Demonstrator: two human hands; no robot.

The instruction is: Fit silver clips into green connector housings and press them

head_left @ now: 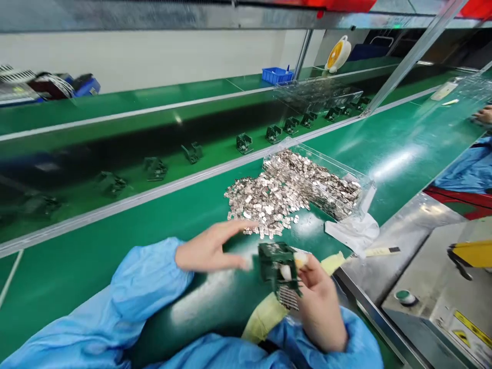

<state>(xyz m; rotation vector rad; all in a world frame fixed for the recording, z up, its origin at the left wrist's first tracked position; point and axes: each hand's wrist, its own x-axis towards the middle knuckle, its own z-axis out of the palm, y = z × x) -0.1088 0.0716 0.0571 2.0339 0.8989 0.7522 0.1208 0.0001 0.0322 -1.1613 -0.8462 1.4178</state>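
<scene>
My right hand [321, 300] grips a dark green plastic housing [279, 264] by its right side, above the front edge of the bench. To the left of that part is my left hand [215, 248], fingers apart and holding nothing, with its fingertips close to a heap of small silvery metal pieces [265, 200]. The heap spills out of a clear plastic tray [326, 159] lying on the green bench. Pale coverings sit on some fingertips of my right hand. The inside of the housing is blurred.
A conveyor belt [215, 164] carries several dark green housings [244, 143] behind a metal rail. Right of the tray lie a white plastic piece [355, 233] and a marker-like stick [382, 251]. A grey machine [434, 292] stands at the right. Another person's hand [484, 115] shows at the far right.
</scene>
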